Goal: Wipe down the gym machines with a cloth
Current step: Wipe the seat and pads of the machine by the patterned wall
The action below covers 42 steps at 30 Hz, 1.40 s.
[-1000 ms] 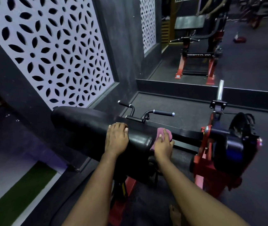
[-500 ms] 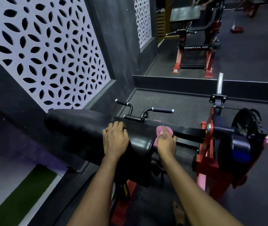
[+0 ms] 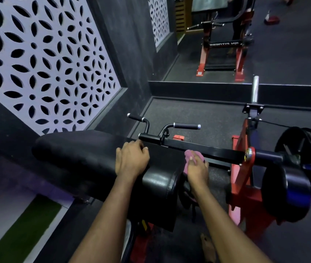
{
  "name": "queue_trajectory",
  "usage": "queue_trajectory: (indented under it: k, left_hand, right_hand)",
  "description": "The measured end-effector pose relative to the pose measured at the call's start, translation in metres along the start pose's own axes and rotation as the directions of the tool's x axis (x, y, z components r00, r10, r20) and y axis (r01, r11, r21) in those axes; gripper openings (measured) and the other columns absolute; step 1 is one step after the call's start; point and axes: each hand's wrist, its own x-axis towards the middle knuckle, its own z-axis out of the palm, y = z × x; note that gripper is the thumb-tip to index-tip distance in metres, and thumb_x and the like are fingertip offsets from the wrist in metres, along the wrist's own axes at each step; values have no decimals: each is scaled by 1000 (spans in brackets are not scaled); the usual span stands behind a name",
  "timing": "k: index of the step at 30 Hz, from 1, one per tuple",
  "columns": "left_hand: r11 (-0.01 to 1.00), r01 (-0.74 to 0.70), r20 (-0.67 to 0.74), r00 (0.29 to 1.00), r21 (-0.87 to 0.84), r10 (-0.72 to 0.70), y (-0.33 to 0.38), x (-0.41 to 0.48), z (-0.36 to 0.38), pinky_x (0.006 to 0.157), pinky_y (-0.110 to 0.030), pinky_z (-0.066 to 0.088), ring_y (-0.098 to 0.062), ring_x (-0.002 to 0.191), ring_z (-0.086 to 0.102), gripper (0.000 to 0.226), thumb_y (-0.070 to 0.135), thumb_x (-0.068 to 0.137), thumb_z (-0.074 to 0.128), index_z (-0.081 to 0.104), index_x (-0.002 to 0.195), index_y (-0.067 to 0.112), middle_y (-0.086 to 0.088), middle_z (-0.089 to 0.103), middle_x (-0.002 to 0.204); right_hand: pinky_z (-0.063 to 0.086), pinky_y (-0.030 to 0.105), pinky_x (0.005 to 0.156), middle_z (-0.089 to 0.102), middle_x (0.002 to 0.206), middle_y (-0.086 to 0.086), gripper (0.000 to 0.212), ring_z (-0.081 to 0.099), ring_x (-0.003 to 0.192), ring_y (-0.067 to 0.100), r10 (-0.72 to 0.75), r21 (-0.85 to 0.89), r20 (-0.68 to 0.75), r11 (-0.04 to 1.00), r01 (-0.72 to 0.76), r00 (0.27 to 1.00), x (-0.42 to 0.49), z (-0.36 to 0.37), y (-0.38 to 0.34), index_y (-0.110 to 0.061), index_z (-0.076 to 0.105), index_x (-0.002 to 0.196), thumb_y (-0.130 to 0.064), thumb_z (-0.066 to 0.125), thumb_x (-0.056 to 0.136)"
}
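Foot: a bare foot point(image 3: 207, 245) stands on the dark rubber floor point(image 3: 198, 118) at the lower edge, between the two forearms.
Left hand: the left hand point(image 3: 132, 161) rests palm down on the black vinyl bench pad point(image 3: 78, 154); fingers loosely bent, gripping nothing.
Right hand: the right hand point(image 3: 197, 170) holds the pink wadded cloth point(image 3: 190, 155); fingers folded over it.
Cloth position: pressed against the right end of the pad, just below the black square steel beam point(image 3: 217, 153); part of the cloth shows above the fingers.
Machine frame: a red steel upright point(image 3: 242, 168) carries the beam; a black roller cushion point(image 3: 287, 192) and a black weight plate point(image 3: 298, 147) sit to its right.
Handles: two black rubber-gripped handles point(image 3: 186, 126) rise from the beam beyond the left hand.
Peg: a chrome loading peg point(image 3: 255, 89) stands upright behind the frame.
Left wall: a white perforated floral panel point(image 3: 42, 63).
Far wall: a mirror point(image 3: 283, 44) shows a red and black machine.
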Motion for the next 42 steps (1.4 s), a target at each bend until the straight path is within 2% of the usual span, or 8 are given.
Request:
queue_trajectory:
  k: [12,16,20,24,31,37,40,42]
  left_hand:
    - [990,3,30,1000,138,-7,2,3,5,94,-43,38,-23,103,57,35,43,98,43,66,106,19,-2,68,104]
    - [989,16,22,1000,150,-19,5,2,2,91,-43,40,-24,99,59,34,44,98,43,66,103,18,-3,69,100]
    - [991,34,56,998,127,-41,7,2,-9,77,-35,41,-31,94,64,32,48,97,48,67,98,21,-7,70,93]
    - [991,130,14,991,-40,-130,-21,26,-25,78,-37,44,-39,100,65,28,49,94,55,67,99,24,-11,73,97]
    - [992,122,85,989,32,-124,-49,53,-12,83,-42,47,-35,93,64,25,41,97,55,54,83,21,-9,70,95]
    - [986,134,37,990,95,-138,-47,56,-10,81,-42,46,-29,84,61,25,40,97,53,54,84,18,-6,65,88]
    - [988,131,22,991,77,-133,-45,56,-9,80,-41,46,-25,83,59,25,40,97,54,57,86,17,-3,63,85]
    - [988,149,10,989,45,-149,-47,57,-9,80,-41,47,-23,83,58,25,40,97,54,58,87,17,-2,62,85]
  right_hand:
    - [38,37,98,49,137,12,44,55,119,38,99,-112,110,990,-87,989,83,10,-4,-41,57,141,-29,45,100]
    - [47,39,101,66,129,7,33,60,115,33,74,-102,172,993,-57,982,105,12,4,-33,68,124,-34,48,98]
    - [53,40,87,72,92,2,23,66,93,30,85,-63,207,995,-74,975,113,7,9,-29,74,94,-38,52,95]
    - [47,32,95,66,125,4,30,61,117,31,20,-358,336,928,108,942,142,1,-4,-28,69,123,-35,49,102]
    - [48,28,95,65,121,-1,40,61,110,19,21,-433,751,771,467,660,185,58,-69,-18,71,123,-2,44,98]
    - [47,35,105,65,131,10,29,62,113,24,164,-461,798,787,410,580,212,61,-56,-12,69,123,-8,48,103]
    - [58,27,75,71,105,6,24,66,84,16,264,-472,816,818,329,515,212,59,-61,-9,71,117,-7,55,99]
    - [48,15,60,67,108,7,33,57,81,9,194,-444,848,767,462,492,207,86,-80,-5,68,124,0,48,99]
